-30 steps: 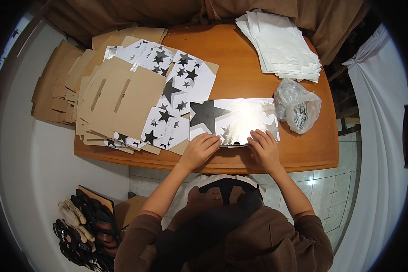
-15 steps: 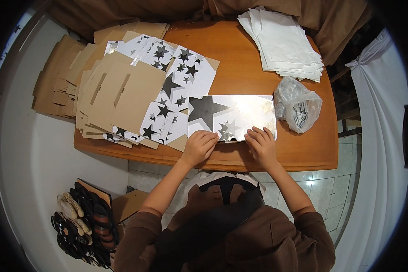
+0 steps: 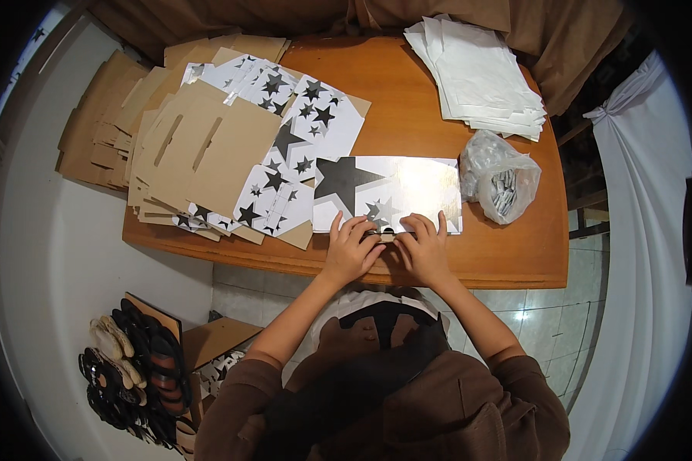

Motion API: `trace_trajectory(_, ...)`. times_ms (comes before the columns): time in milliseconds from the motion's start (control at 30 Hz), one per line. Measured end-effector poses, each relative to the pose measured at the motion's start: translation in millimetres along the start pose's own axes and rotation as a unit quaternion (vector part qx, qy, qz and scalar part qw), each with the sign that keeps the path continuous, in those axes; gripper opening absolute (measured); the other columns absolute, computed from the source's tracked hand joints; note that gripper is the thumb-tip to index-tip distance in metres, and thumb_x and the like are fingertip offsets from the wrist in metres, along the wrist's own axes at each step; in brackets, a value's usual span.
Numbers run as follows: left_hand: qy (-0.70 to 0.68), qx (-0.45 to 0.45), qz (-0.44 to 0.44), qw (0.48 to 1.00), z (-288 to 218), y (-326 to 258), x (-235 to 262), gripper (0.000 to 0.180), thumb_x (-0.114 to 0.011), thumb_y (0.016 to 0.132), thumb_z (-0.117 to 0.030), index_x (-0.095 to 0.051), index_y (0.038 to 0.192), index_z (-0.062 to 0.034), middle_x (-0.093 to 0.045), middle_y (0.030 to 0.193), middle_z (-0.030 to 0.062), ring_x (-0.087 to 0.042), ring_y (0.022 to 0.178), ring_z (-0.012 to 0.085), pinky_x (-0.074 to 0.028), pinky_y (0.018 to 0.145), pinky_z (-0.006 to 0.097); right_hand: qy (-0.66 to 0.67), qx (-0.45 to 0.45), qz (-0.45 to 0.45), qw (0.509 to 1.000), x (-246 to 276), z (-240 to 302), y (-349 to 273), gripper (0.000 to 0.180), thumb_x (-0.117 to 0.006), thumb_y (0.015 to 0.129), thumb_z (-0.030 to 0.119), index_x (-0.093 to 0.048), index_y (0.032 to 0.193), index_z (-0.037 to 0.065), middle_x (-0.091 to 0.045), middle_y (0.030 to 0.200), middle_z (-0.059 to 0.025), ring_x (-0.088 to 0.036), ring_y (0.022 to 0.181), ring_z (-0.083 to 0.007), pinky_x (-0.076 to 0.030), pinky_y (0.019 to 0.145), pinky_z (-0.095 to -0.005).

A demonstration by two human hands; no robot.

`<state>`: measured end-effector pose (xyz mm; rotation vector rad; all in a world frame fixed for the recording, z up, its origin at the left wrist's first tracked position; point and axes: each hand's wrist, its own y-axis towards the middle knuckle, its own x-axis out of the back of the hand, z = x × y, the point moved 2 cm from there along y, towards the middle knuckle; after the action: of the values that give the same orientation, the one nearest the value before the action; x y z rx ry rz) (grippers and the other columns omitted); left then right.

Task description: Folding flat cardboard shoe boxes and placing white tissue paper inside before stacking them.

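Wooden table [image 3: 438, 84] is crowded. Left hand [image 3: 351, 250] and right hand [image 3: 423, 247], fingers flat, press the star-printed box blank [image 3: 388, 192] at its near edge. Risk: glossy sheet slips, fold goes crooked.

Bare wooden table [image 3: 407, 100] is left open behind the star-printed flat carton [image 3: 388, 192] — a clear lane between the stack of flattened cardboard boxes [image 3: 207, 154] on the left and the pile of white sheets [image 3: 480, 73] on the right. The right edge is blocked by a clear plastic bag [image 3: 500, 180] — just beside the carton.
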<state>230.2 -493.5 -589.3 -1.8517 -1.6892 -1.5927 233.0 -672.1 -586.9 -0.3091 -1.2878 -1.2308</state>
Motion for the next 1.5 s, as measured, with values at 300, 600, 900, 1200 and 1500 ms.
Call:
trace_trajectory(300, 0.049, -0.017, -0.002, 0.999, -0.6, -2.8, -9.3, 0.013, -0.065, 0.078, -0.014, -0.059, 0.087, -0.0076, -0.055, 0.102, 0.0060, -0.050, 0.112, 0.0282, -0.023, 0.103, 0.058, -0.033, 0.119, -0.041, 0.991, 3.4, -6.5, -5.9, 0.026, -0.068, 0.074, 0.024, -0.061, 0.098, 0.017, -0.057, 0.103, -0.0042, -0.054, 0.105, -0.0214, -0.028, 0.099, -0.0606)
trace_trajectory(600, 0.045, -0.035, -0.018, 0.998, 1.1, -1.6, -11.0, 0.012, -0.064, 0.079, -0.011, -0.058, 0.088, -0.0069, -0.056, 0.102, 0.0066, -0.051, 0.110, 0.0292, -0.027, 0.102, 0.057, -0.055, 0.200, -0.072, 0.976, -1.6, -19.2, -2.5, 0.032, -0.066, 0.072, 0.028, -0.062, 0.102, 0.019, -0.058, 0.100, -0.0039, -0.056, 0.098, -0.0192, -0.040, 0.093, -0.0453)
trace_trajectory(900, 0.075, -0.085, -0.031, 0.993, 5.9, -4.4, -8.4, 0.021, -0.064, 0.073, -0.014, -0.063, 0.093, -0.0127, -0.055, 0.104, 0.0061, -0.051, 0.111, 0.0293, -0.031, 0.100, 0.058, -0.058, 0.178, -0.102, 0.977, -8.9, -15.8, -3.2, 0.026, -0.059, 0.075, 0.018, -0.063, 0.100, 0.019, -0.058, 0.094, -0.0015, -0.057, 0.093, -0.0176, -0.041, 0.090, -0.0437)
trace_trajectory(1200, 0.017, -0.063, -0.103, 0.993, 15.6, -3.9, -11.0, 0.026, -0.070, 0.074, -0.014, -0.061, 0.098, -0.0126, -0.053, 0.107, 0.0106, -0.054, 0.102, 0.0295, -0.041, 0.092, 0.050, -0.038, 0.136, -0.111, 0.984, -13.8, -9.6, 0.0, 0.022, -0.062, 0.072, 0.015, -0.063, 0.094, 0.018, -0.058, 0.090, -0.0005, -0.058, 0.092, -0.0177, -0.041, 0.088, -0.0427)
trace_trajectory(1500, 0.002, -0.032, 0.085, 0.996, 15.6, 25.0, 11.7, 0.045, -0.071, 0.074, -0.020, -0.059, 0.116, -0.0130, -0.057, 0.108, 0.0072, -0.056, 0.095, 0.0226, -0.042, 0.081, 0.038, 0.034, 0.027, -0.087, 0.995, 0.3, -1.4, 11.0, 0.018, -0.069, 0.071, 0.012, -0.063, 0.088, 0.013, -0.056, 0.084, -0.0014, -0.055, 0.082, -0.0203, -0.041, 0.086, -0.0425)
